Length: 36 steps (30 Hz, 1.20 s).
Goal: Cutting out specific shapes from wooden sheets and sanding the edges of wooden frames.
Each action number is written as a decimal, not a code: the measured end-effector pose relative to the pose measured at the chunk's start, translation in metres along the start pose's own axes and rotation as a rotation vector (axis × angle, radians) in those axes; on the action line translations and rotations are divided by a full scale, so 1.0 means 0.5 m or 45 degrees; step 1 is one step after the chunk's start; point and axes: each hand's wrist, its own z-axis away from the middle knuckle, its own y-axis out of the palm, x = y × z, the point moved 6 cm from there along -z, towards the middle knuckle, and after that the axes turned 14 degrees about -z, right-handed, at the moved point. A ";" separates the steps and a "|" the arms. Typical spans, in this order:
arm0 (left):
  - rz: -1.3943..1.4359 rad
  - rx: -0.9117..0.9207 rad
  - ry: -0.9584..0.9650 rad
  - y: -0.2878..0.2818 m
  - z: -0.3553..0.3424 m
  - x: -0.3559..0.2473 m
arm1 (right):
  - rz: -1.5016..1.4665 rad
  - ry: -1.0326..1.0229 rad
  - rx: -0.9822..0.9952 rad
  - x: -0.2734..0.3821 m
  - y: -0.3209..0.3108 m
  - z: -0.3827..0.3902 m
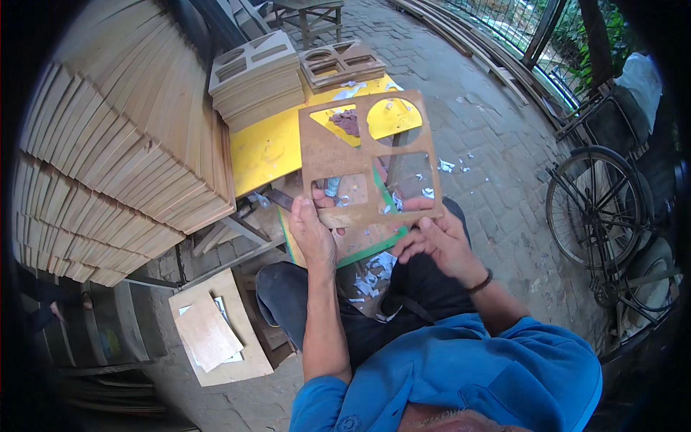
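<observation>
A flat brown wooden board (338,161) with cut-out shapes is held up in front of me: a triangle, a circle and two four-sided openings. My left hand (314,232) grips its lower left corner, thumb on the near face and fingertips showing through the opening behind. At the lower right corner, my right hand (448,248) has its thumb on the front and a finger behind, visible through the other opening; its remaining fingers hang loosely below the edge. Beneath the board lies a green-edged sheet (345,253) with scraps on it. A purplish-brown lump (347,122) shows through the triangle.
On the yellow tabletop (266,155) stand a tall stack of similar cut-out boards (260,93) and a lower stack (342,63). Tall piles of wooden panels (129,158) rise at left. Paper scraps (374,277) litter the paved floor. A bicycle (601,209) stands at right; loose panels (212,331) lie lower left.
</observation>
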 end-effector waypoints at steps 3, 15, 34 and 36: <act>-0.054 0.118 0.070 0.022 0.007 -0.003 | -0.470 -0.110 -0.219 -0.005 -0.004 0.000; -0.642 0.585 0.015 0.067 0.023 0.052 | 0.318 -0.745 -0.441 0.162 -0.018 0.017; -1.579 0.635 0.393 0.069 0.039 0.084 | 2.943 -1.257 0.183 0.243 -0.014 -0.664; -1.613 0.688 0.299 0.065 0.038 0.095 | 2.932 -1.178 0.213 0.205 -0.013 -0.717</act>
